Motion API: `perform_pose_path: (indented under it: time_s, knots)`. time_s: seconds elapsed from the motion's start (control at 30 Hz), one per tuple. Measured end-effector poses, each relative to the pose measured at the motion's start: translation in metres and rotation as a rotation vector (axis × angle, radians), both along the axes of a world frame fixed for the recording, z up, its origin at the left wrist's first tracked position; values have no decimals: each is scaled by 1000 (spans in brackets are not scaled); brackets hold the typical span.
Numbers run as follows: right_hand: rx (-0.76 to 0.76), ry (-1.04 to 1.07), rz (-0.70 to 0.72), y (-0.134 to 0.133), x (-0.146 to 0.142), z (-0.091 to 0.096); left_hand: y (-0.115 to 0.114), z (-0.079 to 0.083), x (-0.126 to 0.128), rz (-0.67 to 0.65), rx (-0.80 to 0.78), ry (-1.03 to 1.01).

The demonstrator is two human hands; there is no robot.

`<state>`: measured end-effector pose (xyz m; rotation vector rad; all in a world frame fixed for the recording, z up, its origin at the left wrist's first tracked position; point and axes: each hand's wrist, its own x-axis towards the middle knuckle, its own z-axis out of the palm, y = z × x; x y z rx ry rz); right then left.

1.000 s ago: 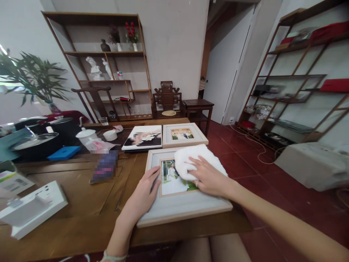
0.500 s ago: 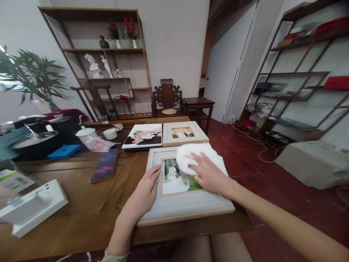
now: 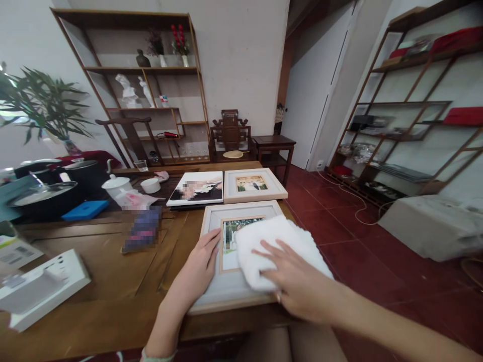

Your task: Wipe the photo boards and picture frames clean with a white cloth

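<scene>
A picture frame with a pale wooden border and white mat lies on the table's near edge, holding a photo in its middle. My left hand rests on the frame's left side, fingers stretched out. Under my right hand is a folded, fluffy white towel, held with the fingers spread over it and pressed against the frame. The towel covers the frame's right half and much of the photo.
Behind it lie a second wooden picture frame and a white-edged picture panel. To the left are a white power strip, a blue box, a white teapot and a black pan. The table ends at the right.
My right hand has moved the towel down toward me across the frame, hiding more of the photo's lower part. My left hand has stayed on the frame's left side.
</scene>
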<state>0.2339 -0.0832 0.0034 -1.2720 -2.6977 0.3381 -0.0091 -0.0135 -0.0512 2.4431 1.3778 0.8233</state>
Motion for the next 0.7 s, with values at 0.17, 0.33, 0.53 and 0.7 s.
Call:
perform_pose_path:
  time_s: [0.17,0.33,0.53,0.7]
  knots:
    - [-91,-14,96,-33,-10,6,0,-2,0,-4,15,-11]
    - [48,63,1,11,-5,-6,0,-2,-1,2,15,0]
    - [247,24,-165,86,12,-9,-1,0,-3,8,-16,46]
    - [224,11,-119,78,12,-8,-2,-4,-2,41,31,-8]
